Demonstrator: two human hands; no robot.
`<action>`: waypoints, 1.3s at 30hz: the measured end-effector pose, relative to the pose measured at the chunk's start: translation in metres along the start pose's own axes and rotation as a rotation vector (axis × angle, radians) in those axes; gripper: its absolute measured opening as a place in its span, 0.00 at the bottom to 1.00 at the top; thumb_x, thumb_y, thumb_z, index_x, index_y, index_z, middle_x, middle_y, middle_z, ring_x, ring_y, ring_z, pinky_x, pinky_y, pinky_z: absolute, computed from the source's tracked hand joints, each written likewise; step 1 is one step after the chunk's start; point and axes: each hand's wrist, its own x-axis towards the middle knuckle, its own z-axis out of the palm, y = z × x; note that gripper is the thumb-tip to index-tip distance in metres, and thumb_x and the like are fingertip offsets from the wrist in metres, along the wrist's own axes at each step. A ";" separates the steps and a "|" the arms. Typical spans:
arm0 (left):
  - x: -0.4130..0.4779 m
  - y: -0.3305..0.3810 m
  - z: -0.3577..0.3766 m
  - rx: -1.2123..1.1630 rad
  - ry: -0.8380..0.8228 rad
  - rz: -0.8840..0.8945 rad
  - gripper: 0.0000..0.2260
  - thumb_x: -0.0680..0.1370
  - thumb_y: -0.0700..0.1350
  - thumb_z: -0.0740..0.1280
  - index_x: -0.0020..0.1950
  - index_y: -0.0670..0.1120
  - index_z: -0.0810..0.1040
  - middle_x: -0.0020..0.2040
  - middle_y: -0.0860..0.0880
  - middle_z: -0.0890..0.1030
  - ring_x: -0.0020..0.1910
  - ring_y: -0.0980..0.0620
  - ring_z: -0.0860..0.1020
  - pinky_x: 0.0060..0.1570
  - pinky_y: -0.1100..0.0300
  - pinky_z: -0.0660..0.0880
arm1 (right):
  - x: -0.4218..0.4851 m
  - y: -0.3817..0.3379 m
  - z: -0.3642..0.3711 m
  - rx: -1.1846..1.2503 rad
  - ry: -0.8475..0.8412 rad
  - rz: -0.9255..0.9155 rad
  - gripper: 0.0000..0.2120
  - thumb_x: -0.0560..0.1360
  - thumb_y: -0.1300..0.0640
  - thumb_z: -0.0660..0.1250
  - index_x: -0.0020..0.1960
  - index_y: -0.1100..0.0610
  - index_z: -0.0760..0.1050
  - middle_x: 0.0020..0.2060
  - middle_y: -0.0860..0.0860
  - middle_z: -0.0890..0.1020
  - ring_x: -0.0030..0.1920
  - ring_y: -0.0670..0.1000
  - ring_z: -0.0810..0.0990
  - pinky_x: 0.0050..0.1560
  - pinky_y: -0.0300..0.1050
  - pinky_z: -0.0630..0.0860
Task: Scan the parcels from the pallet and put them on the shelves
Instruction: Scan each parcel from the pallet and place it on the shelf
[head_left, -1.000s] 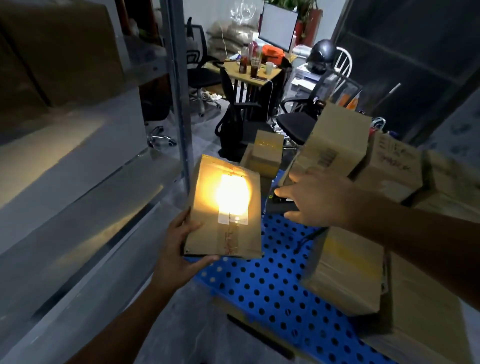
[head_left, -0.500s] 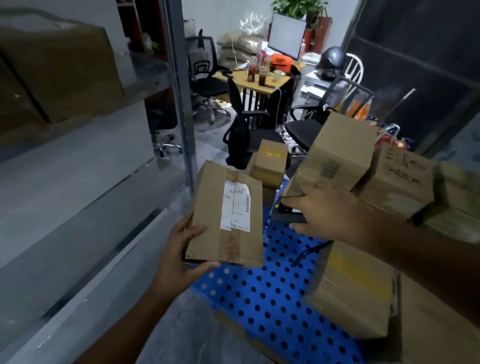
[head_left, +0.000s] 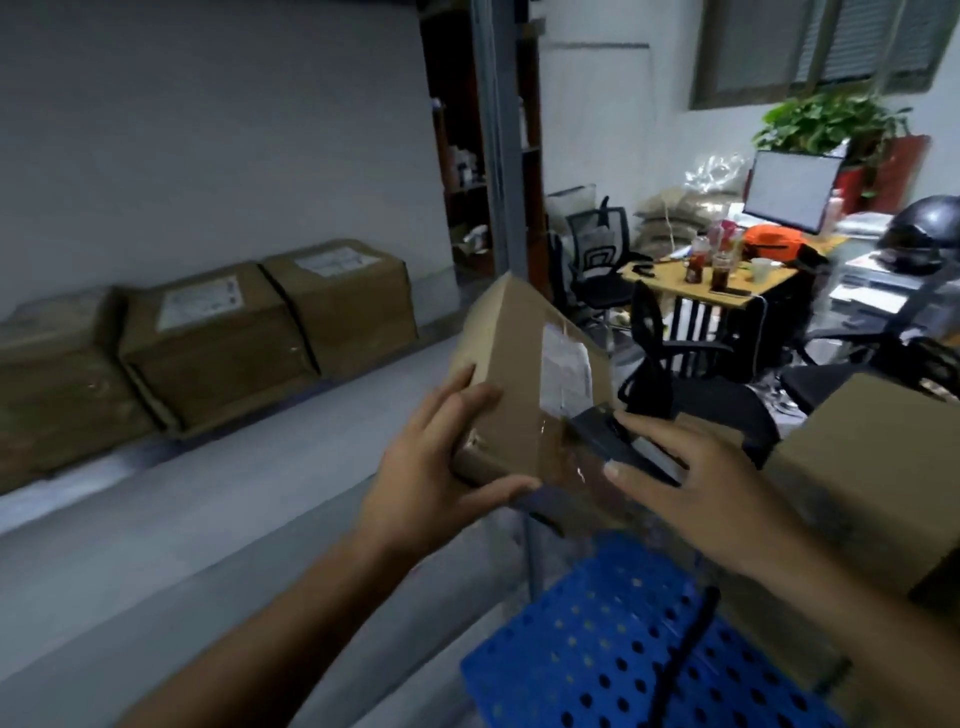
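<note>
Parcel sits tilted in your left hand, gripped at its near end; your right hand holds the black scanner against its side.

Shelf: grey, left side, long and flat.
On the shelf: three brown boxes in a row, far back by the wall.
Pallet: blue with holes, near right.
Far table: yellow, holding cups and bottles.
</note>
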 end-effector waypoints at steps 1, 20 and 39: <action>0.012 0.010 -0.010 0.057 0.011 -0.002 0.36 0.68 0.71 0.72 0.73 0.63 0.67 0.80 0.56 0.63 0.73 0.58 0.67 0.65 0.51 0.77 | 0.007 -0.005 -0.006 0.032 0.017 -0.031 0.32 0.71 0.34 0.67 0.74 0.37 0.67 0.69 0.39 0.71 0.67 0.41 0.70 0.64 0.42 0.69; 0.261 -0.063 -0.040 0.578 -0.002 -0.183 0.39 0.69 0.67 0.76 0.77 0.58 0.69 0.65 0.50 0.81 0.61 0.47 0.79 0.50 0.53 0.74 | 0.187 -0.019 0.004 0.407 0.073 0.016 0.34 0.70 0.35 0.72 0.72 0.46 0.73 0.67 0.46 0.77 0.65 0.50 0.77 0.65 0.57 0.76; 0.160 -0.007 0.070 -0.066 0.320 0.353 0.19 0.82 0.61 0.67 0.59 0.47 0.77 0.54 0.44 0.78 0.57 0.44 0.77 0.56 0.45 0.74 | -0.006 -0.004 -0.029 0.330 0.210 0.315 0.17 0.66 0.34 0.71 0.55 0.31 0.75 0.51 0.38 0.84 0.45 0.41 0.84 0.37 0.32 0.76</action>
